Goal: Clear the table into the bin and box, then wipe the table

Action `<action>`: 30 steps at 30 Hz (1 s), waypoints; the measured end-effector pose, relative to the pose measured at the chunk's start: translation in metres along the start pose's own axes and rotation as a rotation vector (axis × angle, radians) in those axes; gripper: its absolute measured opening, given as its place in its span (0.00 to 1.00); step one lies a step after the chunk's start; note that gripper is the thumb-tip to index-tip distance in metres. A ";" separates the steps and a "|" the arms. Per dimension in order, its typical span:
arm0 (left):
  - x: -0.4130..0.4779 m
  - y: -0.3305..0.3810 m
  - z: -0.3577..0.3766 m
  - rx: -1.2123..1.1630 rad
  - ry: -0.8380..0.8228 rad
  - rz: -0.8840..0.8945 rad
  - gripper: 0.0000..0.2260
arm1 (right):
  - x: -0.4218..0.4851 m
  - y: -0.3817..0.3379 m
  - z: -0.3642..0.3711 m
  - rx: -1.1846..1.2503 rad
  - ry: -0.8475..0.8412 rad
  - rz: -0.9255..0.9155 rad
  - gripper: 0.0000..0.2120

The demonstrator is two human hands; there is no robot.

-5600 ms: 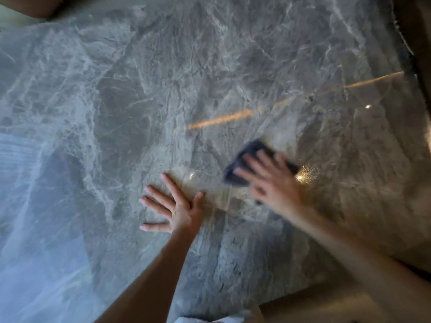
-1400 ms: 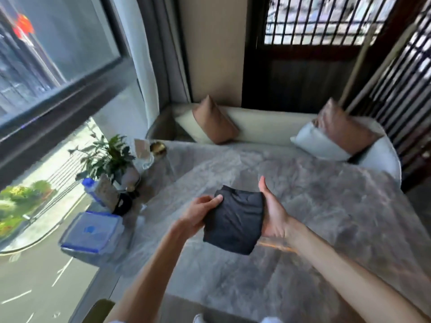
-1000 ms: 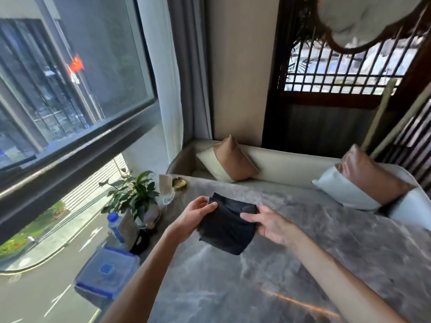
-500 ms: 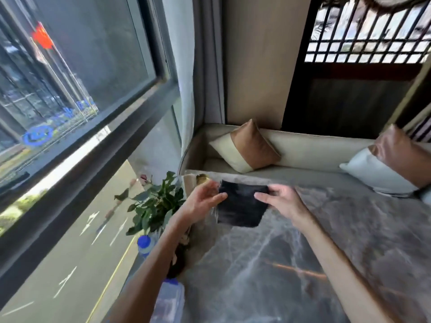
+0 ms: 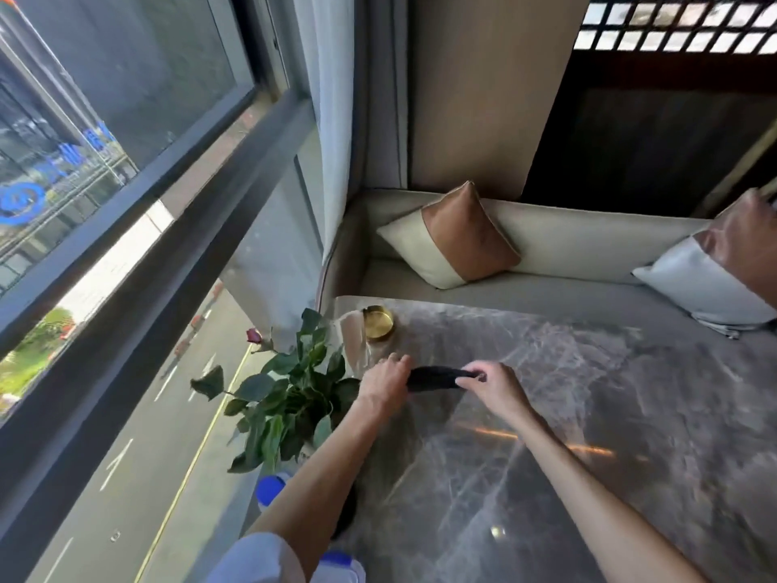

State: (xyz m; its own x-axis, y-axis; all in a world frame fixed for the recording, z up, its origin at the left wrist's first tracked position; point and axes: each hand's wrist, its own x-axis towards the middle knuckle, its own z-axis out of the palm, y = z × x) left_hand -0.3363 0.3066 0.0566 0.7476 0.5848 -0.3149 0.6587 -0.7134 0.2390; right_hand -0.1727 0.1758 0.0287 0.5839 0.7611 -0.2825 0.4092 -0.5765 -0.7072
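The dark folded cleaning cloth [image 5: 435, 378], spread upright between the hands half a second ago, now lies low at the grey marble desk [image 5: 588, 414] by its far-left corner; left hand [image 5: 384, 382] and right hand [image 5: 496, 382] each grip an end; wiping appears finished, the cloth being set down.

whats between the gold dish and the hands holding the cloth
Only bare marble table, in the head view: nothing lies between the gold dish and the dark cloth.
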 end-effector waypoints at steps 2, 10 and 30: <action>0.012 -0.004 0.017 0.098 0.028 -0.009 0.16 | 0.008 0.007 0.024 -0.052 0.067 -0.028 0.06; -0.003 -0.020 0.134 0.316 -0.218 0.077 0.17 | -0.030 0.080 0.114 -0.132 -0.115 0.105 0.08; -0.089 -0.013 0.211 0.416 -0.335 -0.038 0.19 | -0.123 0.108 0.157 -0.706 -0.338 0.056 0.33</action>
State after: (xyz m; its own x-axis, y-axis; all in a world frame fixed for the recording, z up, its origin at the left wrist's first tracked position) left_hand -0.4296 0.1823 -0.1125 0.6111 0.5065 -0.6082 0.5448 -0.8266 -0.1409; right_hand -0.3097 0.0665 -0.1147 0.4179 0.7092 -0.5678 0.8005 -0.5830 -0.1389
